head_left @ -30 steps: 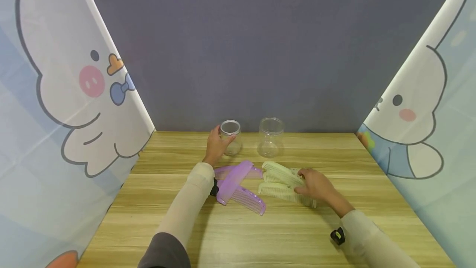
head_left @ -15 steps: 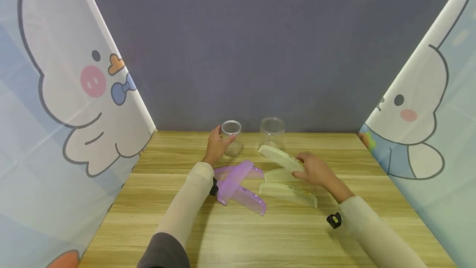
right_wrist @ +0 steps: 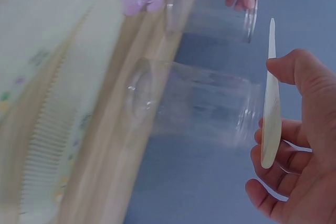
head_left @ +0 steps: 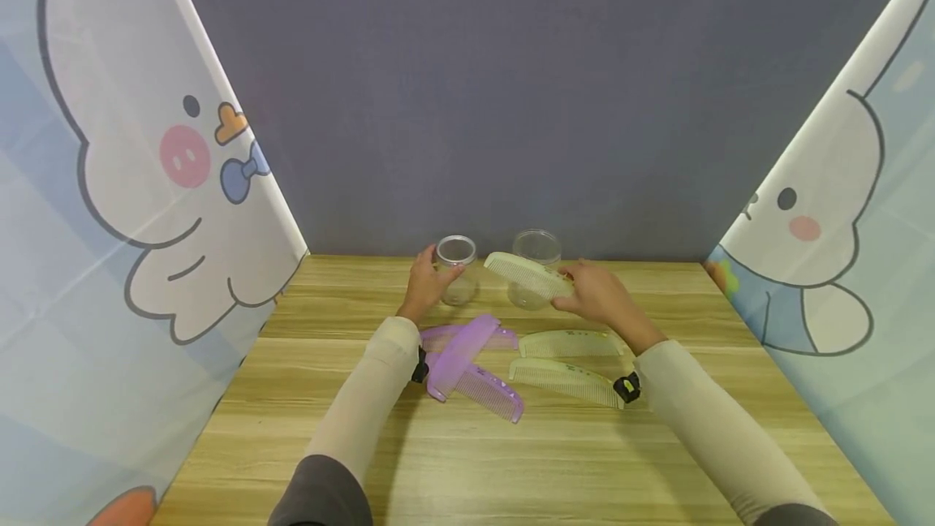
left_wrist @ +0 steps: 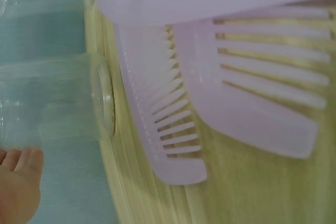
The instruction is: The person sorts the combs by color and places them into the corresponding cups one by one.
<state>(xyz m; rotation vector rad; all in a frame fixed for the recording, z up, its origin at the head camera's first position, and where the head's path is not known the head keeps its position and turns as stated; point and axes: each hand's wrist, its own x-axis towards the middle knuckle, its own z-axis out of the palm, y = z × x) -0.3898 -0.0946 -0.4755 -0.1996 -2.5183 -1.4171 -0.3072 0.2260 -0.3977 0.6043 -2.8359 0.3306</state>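
Observation:
My left hand (head_left: 425, 286) holds the left clear plastic jar (head_left: 461, 291) near its silvery rim, thumb in front and fingers behind. The jar stands upright at the back of the table. A pale green comb (head_left: 520, 273) is pinched between the thumb and fingers of my right hand (head_left: 601, 295), raised in front of the right clear jar (head_left: 537, 246). In the right wrist view the held comb (right_wrist: 272, 114) appears edge-on, beside that jar's mouth and apart from it. Two more pale green combs, an upper one (head_left: 566, 344) and a lower one (head_left: 558, 378), lie below my right hand.
Several purple combs (head_left: 462, 360) lie crossed on the wooden table (head_left: 497, 469), close to my left wrist. A dark grey panel (head_left: 497, 104) rises behind the table. Printed cloth walls (head_left: 241, 266) flank both sides.
My right hand has lifted one pale green comb off the others and carried it up and left, to the front of the right jar. The left hand stays on its jar.

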